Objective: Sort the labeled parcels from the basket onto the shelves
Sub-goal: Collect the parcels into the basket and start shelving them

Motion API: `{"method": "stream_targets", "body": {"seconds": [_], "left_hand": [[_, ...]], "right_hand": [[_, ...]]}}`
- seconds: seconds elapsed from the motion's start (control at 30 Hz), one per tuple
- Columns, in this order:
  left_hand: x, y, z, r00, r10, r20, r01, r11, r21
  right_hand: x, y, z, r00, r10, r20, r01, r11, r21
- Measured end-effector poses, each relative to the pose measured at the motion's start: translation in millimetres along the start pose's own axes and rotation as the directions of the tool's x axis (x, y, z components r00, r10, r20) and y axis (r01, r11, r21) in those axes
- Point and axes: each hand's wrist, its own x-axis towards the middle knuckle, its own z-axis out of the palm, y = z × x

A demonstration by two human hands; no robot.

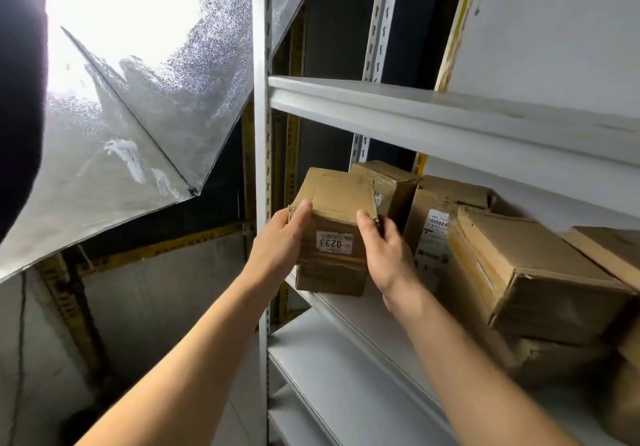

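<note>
— Now, where is the parcel (334,234)?

— At the left end of the middle shelf (353,310), its lower edge on the shelf lip, white label (334,242) reading 0233 upside down.

— And the hands?

— Left hand (282,241) grips the left side, thumb over the top edge; right hand (386,248) grips the right side, thumb up at the corner.

— Around it?

— More boxes (533,272) crowd the shelf to the right; a silver reflector (138,116) glares beyond the white upright (260,134).
</note>
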Motion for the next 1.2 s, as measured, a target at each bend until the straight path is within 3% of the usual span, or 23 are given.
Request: {"method": "stream_targets", "body": {"seconds": [0.2, 0.37, 0.47, 0.57, 0.63, 0.67, 0.73, 0.83, 0.93, 1.0, 1.1, 1.17, 1.2], "left_hand": [[-25, -2, -3, 0.998, 0.047, -0.034, -0.049, 0.996, -0.080], [-79, -25, -19, 0.996, 0.068, 0.062, -0.054, 0.977, -0.204], [-110, -35, -25, 0.976, 0.070, 0.208, -0.002, 0.950, -0.313], [-143, -44, -26, 0.959, 0.177, 0.222, -0.135, 0.972, -0.193], [-167, -50, -26, 0.932, 0.331, 0.147, -0.333, 0.943, -0.008], [-176, -54, -25, 0.883, 0.458, 0.103, -0.469, 0.866, 0.173], [-190, -62, -25, 0.694, 0.713, 0.102, -0.663, 0.576, 0.478], [-201, -66, -25, 0.455, 0.871, 0.185, -0.761, 0.273, 0.588], [-206, -69, -23, 0.351, 0.903, 0.246, -0.755, 0.117, 0.645], [-208, -69, -20, 0.325, 0.911, 0.255, -0.759, 0.090, 0.645], [-204, -62, -7, 0.297, 0.921, 0.251, -0.782, 0.083, 0.618], [-200, -55, 12, 0.401, 0.896, 0.188, -0.777, 0.225, 0.588], [-199, -53, 23, 0.502, 0.858, 0.106, -0.746, 0.368, 0.555]], "right_hand": [[-25, -4, -6, 0.994, -0.065, 0.084, 0.057, 0.994, 0.092], [-77, 14, -35, 0.964, -0.182, 0.195, 0.165, 0.981, 0.100], [-112, 24, -55, 0.941, -0.207, 0.269, 0.200, 0.978, 0.052], [-135, 29, -69, 0.940, -0.192, 0.283, 0.215, 0.975, -0.053], [-150, 24, -79, 0.951, -0.040, 0.308, 0.029, 0.999, 0.042], [-156, 24, -86, 0.941, 0.046, 0.336, -0.090, 0.989, 0.116], [-169, 23, -103, 0.892, 0.146, 0.427, -0.244, 0.952, 0.184], [-186, 13, -121, 0.833, 0.184, 0.522, -0.303, 0.941, 0.152], [-200, 13, -137, 0.765, 0.214, 0.607, -0.357, 0.926, 0.123], [-214, 15, -146, 0.708, 0.182, 0.683, -0.388, 0.908, 0.160], [-235, 21, -159, 0.742, 0.199, 0.640, -0.424, 0.879, 0.219], [-249, 22, -163, 0.790, 0.175, 0.588, -0.392, 0.881, 0.264], [-257, 24, -162, 0.818, 0.166, 0.551, -0.385, 0.869, 0.311]]}}
